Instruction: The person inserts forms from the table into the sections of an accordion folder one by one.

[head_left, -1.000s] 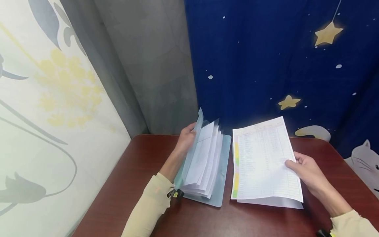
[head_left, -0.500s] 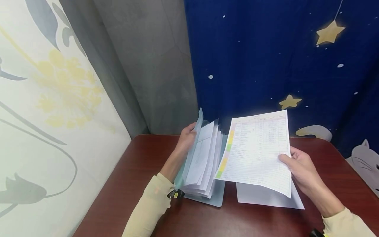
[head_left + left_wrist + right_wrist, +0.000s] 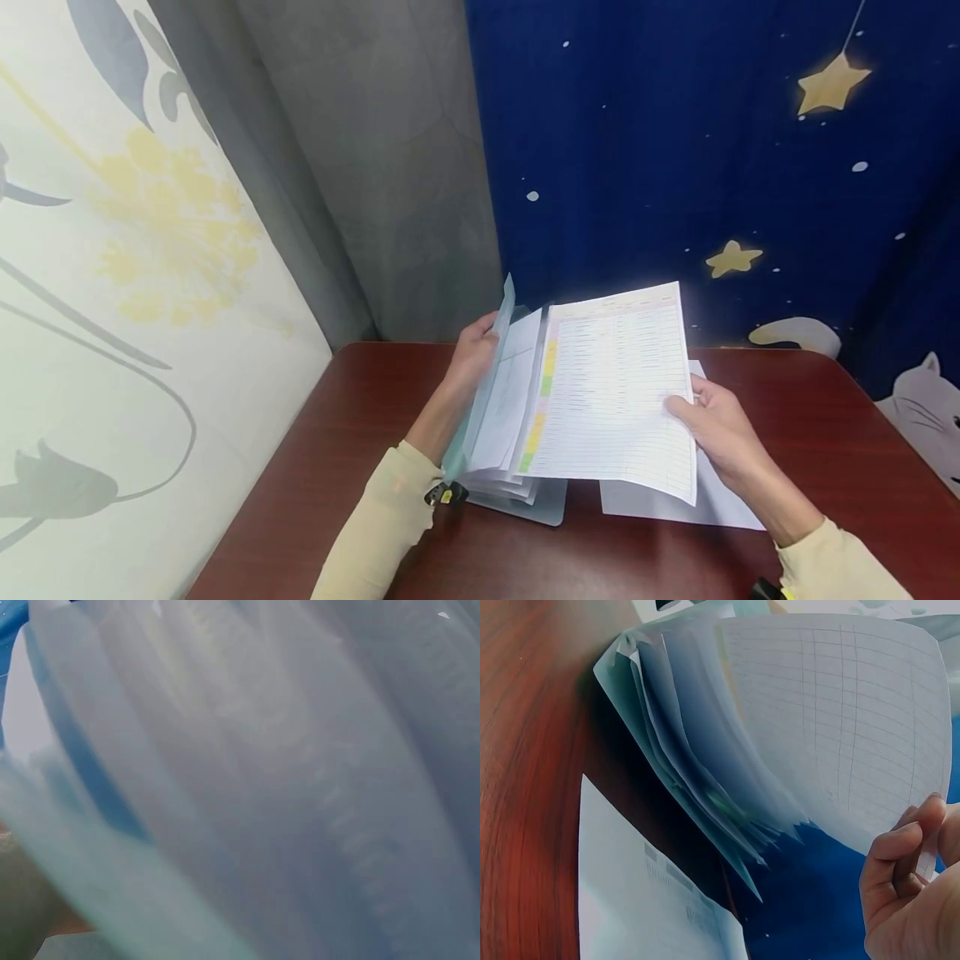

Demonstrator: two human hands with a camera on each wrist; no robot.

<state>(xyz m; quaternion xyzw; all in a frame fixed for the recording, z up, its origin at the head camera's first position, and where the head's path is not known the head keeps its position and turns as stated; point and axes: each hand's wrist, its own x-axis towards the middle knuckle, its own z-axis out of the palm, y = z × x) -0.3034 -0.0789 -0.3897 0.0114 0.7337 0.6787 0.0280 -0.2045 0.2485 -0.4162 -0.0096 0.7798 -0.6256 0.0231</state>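
Note:
A light teal folder [image 3: 553,502] with clear sleeves and several white papers inside stands spread open on the table. My left hand [image 3: 472,350] grips its raised left cover near the top edge. Between thumb and fingers, my right hand [image 3: 716,421] pinches the right edge of a printed table sheet [image 3: 615,392], marked with yellow, green and pink down its left side. That sheet's left edge lies over the folder's inner pages; whether it is inside a sleeve I cannot tell. In the right wrist view the hand [image 3: 911,881] holds the gridded sheet [image 3: 840,712] beside the fanned pages.
Another paper [image 3: 731,500] lies on the dark red wooden table [image 3: 315,467], partly under the held sheet. Behind the table hang a grey curtain [image 3: 375,167] and a blue curtain [image 3: 637,167] with stars. A white patterned panel [image 3: 187,375] is at the left.
My right hand has carried the printed sheet leftward, from beside the folder to over its pages, uncovering more of the paper on the table. The left hand stays on the cover.

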